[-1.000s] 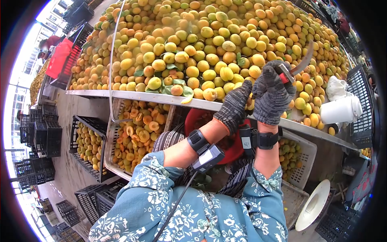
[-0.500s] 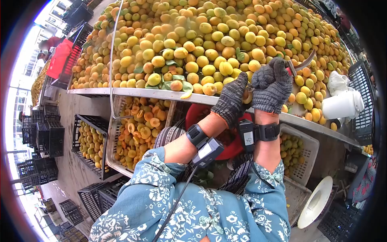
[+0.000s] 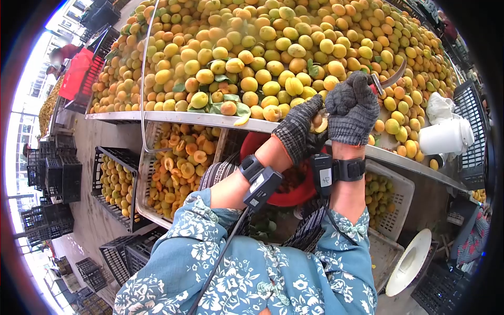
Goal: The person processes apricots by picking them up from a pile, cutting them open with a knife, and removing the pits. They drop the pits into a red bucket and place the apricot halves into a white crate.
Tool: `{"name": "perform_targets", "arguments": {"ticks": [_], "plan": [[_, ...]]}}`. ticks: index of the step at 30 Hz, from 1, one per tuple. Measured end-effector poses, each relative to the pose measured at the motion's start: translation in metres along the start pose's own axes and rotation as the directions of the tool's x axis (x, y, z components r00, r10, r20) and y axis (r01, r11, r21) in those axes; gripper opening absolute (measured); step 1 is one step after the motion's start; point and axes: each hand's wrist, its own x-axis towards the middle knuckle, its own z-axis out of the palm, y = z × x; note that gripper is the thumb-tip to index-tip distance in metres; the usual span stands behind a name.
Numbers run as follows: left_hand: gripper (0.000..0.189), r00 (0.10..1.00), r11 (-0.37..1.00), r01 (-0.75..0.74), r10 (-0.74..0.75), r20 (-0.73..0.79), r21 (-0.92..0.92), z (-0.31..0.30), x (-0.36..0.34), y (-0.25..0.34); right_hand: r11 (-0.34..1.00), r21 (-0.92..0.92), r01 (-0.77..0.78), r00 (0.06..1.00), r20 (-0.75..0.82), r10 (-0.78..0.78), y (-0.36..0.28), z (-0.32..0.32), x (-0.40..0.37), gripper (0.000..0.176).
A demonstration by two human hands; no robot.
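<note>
My left hand (image 3: 301, 128), in a dark grey knit glove, is closed around a cut apricot (image 3: 319, 122) whose pale inside faces my other glove. Right beside it, my right hand (image 3: 353, 110), gloved the same way, is wrapped round the red handle of a curved knife (image 3: 389, 79). The blade points up and to the right, over the fruit. Both hands are above the front metal edge (image 3: 252, 123) of a table heaped with whole apricots (image 3: 273, 68).
Below the table are a crate of halved apricots (image 3: 181, 163), a red basin (image 3: 294, 191) and a pale crate (image 3: 396, 210). A white container (image 3: 446, 136) stands at the right. A black crate of apricots (image 3: 118, 184) and a white hat (image 3: 409, 262) are lower down.
The apricot between my gloves now shows its pale cut inside. My left hand has tilted and shifted slightly left, and the knife has swung slightly left and up.
</note>
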Motion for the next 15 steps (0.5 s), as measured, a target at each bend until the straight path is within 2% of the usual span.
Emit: {"name": "perform_targets", "arguments": {"ticks": [1, 4, 5, 6, 8, 9, 10, 11, 12, 13, 15], "plan": [[0.018, 0.993, 0.999, 0.034, -0.034, 0.112, -0.002, -0.014, 0.006, 0.001, 1.000, 0.002, 0.000, 1.000, 0.014, 0.000, 0.000, 0.000, 0.000, 0.022], [0.017, 0.991, 0.994, 0.062, -0.051, 0.120, -0.090, -0.020, 0.015, -0.002, 1.000, 0.000, 0.001, 1.000, 0.025, -0.001, 0.002, 0.001, 0.000, 0.021], [0.012, 0.960, 0.983, 0.113, -0.071, 0.269, -0.143, -0.035, 0.023, -0.004, 1.000, -0.004, 0.003, 0.999, 0.046, -0.003, 0.002, 0.000, 0.001, 0.022], [0.012, 0.962, 0.983, 0.110, -0.069, 0.264, -0.145, -0.030, 0.020, -0.005, 1.000, -0.010, 0.005, 0.998, 0.067, -0.004, 0.001, 0.002, 0.000, 0.022], [0.014, 0.978, 0.998, -0.054, 0.050, 0.204, 0.014, -0.020, 0.016, -0.008, 0.998, 0.055, -0.019, 1.000, 0.014, 0.018, -0.001, 0.006, -0.001, 0.021], [0.027, 0.940, 0.988, -0.135, 0.104, 0.326, 0.073, -0.025, 0.014, -0.007, 0.997, 0.069, -0.030, 0.999, 0.036, 0.028, -0.001, 0.007, -0.002, 0.020], [0.027, 0.940, 0.987, -0.144, 0.114, 0.323, 0.072, -0.027, 0.015, -0.007, 0.995, 0.086, -0.042, 0.997, 0.063, 0.036, 0.001, 0.007, 0.000, 0.020], [0.032, 0.867, 0.847, -0.400, 0.226, 0.444, 0.350, -0.029, 0.015, -0.006, 0.995, 0.089, -0.049, 0.997, 0.071, 0.043, 0.002, 0.007, 0.000, 0.020], [0.038, 0.766, 0.570, -0.616, 0.270, 0.584, 0.544, -0.028, 0.015, -0.006, 0.994, 0.089, -0.058, 0.994, 0.096, 0.050, 0.002, 0.005, 0.001, 0.020], [0.038, 0.765, 0.568, -0.618, 0.274, 0.583, 0.544, -0.029, 0.015, -0.006, 0.994, 0.089, -0.066, 0.992, 0.117, 0.055, 0.002, 0.002, 0.001, 0.021], [0.046, 0.839, 0.725, -0.493, 0.250, 0.484, 0.480, -0.030, 0.016, -0.008, 0.993, 0.097, -0.068, 0.989, 0.140, 0.054, 0.002, -0.002, 0.002, 0.021]]}}
